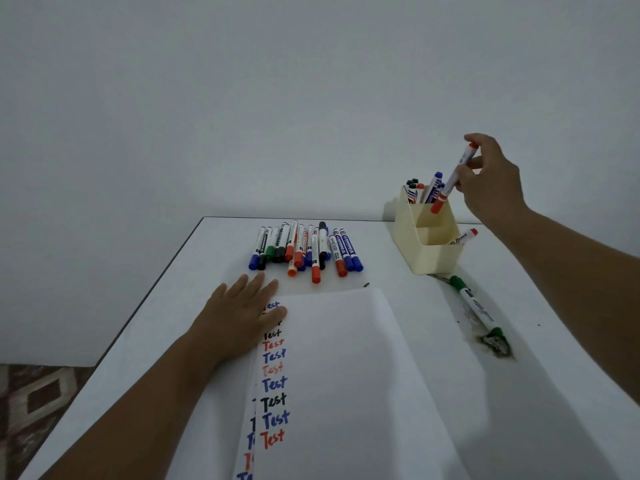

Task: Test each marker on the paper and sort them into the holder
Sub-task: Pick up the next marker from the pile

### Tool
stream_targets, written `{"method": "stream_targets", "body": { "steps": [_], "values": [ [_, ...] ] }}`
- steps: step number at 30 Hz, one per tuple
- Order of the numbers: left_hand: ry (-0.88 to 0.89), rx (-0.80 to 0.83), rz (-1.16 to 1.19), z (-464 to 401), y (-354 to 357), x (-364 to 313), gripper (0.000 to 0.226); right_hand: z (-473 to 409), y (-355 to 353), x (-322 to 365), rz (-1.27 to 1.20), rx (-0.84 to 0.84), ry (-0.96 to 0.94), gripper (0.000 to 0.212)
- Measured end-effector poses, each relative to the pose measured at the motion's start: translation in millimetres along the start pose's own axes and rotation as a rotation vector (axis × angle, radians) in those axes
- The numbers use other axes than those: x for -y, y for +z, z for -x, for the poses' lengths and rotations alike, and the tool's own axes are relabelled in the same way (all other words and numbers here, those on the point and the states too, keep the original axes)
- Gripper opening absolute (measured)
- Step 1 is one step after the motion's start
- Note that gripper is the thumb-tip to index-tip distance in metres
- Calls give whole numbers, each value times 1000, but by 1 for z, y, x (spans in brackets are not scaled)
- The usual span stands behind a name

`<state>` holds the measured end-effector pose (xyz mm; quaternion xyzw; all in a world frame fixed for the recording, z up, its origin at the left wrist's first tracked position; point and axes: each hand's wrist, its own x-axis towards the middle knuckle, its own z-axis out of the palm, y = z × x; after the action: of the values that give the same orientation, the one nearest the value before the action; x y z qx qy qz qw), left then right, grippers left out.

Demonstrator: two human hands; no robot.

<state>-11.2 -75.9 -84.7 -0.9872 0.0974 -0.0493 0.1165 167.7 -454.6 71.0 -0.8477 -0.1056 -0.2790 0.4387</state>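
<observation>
Nearest the camera lies the paper (346,375), a white sheet spread on the white worktop (173,289), with a column of the word "Test" written down its left side in red, blue and black. A second strip of coloured writing shows at the sheet's left edge, near the bottom (only partly visible).

On the paper's far left corner rests the left hand (242,313), flat, palm down, fingers straight and slightly spread, holding nothing and covering the top of the column.

Just beyond that hand lies the pile of markers (304,247), side by side, with blue, black, green and red caps mostly pointing toward the camera.

To the right, a green marker (476,304) lies alone on the worktop, slanting from far left to near right, its near end by a dark smudge (495,344).

Farther right stands the cream holder (429,237), divided into compartments. Its far compartments hold upright markers with black, red and blue caps; the near one looks empty. A red-capped marker (465,236) lies just right of the holder, partly hidden behind it.

Above the holder, the right hand (491,181) pinches a red marker (453,178) between thumb and fingers, tilted, red cap down over a far compartment.
</observation>
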Motion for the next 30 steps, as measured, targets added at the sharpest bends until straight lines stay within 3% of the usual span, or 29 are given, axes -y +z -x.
{"method": "stream_targets", "body": {
  "steps": [6, 19, 30],
  "values": [
    [58, -113, -153, -4, 11, 9, 85, -9, 5, -11, 93, 34, -25, 43],
    [98, -5, -105, -3, 13, 13, 65, -3, 13, -19, 16, 7, -25, 39],
    [93, 62, -102, -2, 12, 11, 69, -9, 33, -16, 86, 66, -44, 38]
  ]
}}
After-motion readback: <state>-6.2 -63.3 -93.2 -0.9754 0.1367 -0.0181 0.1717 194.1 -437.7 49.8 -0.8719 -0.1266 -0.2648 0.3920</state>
